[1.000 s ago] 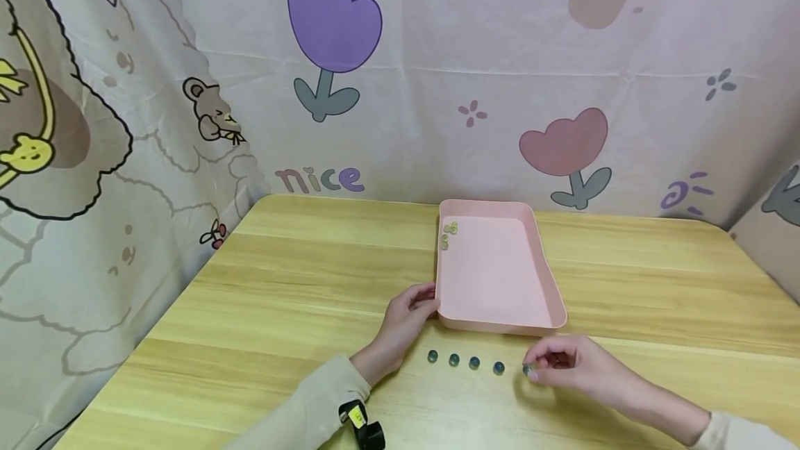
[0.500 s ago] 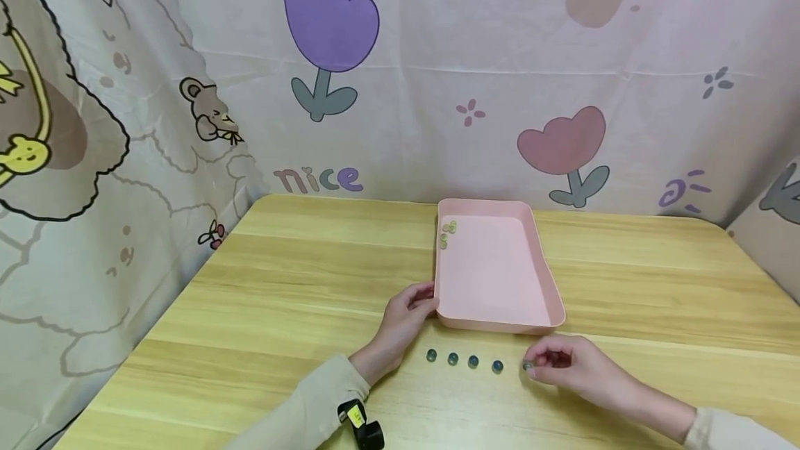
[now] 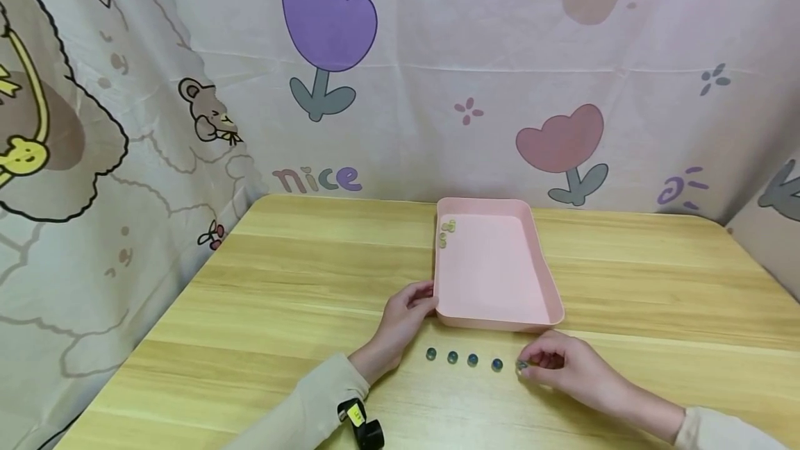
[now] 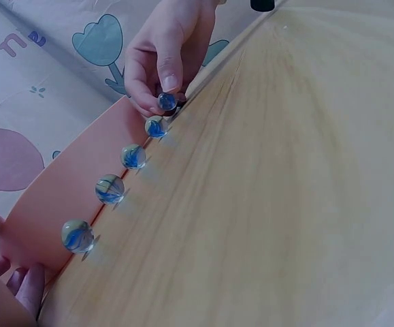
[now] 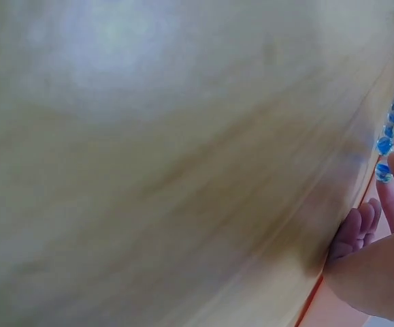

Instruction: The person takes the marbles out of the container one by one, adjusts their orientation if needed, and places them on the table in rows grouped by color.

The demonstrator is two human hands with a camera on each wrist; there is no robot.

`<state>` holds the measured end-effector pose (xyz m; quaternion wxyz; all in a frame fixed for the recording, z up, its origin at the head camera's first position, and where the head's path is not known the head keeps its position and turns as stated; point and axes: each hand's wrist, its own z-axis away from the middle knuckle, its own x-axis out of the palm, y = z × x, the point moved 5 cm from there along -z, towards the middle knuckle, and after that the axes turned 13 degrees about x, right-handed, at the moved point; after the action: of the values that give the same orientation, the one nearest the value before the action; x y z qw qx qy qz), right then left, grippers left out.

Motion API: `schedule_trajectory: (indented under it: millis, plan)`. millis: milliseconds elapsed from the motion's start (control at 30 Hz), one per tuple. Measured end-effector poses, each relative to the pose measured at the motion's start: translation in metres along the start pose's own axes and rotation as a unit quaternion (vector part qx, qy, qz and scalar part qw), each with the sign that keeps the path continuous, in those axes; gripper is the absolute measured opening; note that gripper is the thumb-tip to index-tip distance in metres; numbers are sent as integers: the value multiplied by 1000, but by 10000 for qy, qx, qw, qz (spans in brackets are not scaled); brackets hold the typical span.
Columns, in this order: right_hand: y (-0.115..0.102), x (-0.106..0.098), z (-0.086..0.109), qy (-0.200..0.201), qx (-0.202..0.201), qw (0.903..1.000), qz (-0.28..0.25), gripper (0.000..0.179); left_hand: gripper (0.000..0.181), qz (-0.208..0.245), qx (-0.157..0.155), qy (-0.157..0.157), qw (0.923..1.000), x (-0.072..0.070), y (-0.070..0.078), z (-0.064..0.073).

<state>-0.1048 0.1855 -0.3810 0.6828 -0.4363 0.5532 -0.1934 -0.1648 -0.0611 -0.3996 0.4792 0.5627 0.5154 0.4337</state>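
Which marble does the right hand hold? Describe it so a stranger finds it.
Find the pink tray on the wooden table. Before its near edge runs a row of five bluish marbles. Take the rightmost marble, the only one the right hand pinches.

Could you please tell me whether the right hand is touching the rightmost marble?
Touching: the left wrist view shows the right hand pinching the rightmost marble, thumb against it.

The left arm [image 3: 306,401] reaches forward and slants inward, its left hand [image 3: 398,328] stretched ahead with thumb and forefinger apart. The right arm [image 3: 719,429] comes in from the other side; the right hand [image 3: 570,367] sits low, thumb and forefinger pinched, its remaining fingers [image 5: 350,235] bent toward the palm. The hands are apart.
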Motion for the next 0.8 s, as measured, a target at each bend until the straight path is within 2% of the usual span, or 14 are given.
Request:
schedule_trajectory:
  millis: [233, 800]
  plan:
    - [-1, 1, 0, 171, -135, 9996, 159, 10, 38, -30, -59, 8, 10000, 0, -1, -1]
    - [-2, 1, -1, 128, 95, 9995, 259, 11, 37, 22, -61, 26, 10000, 1, -2, -3]
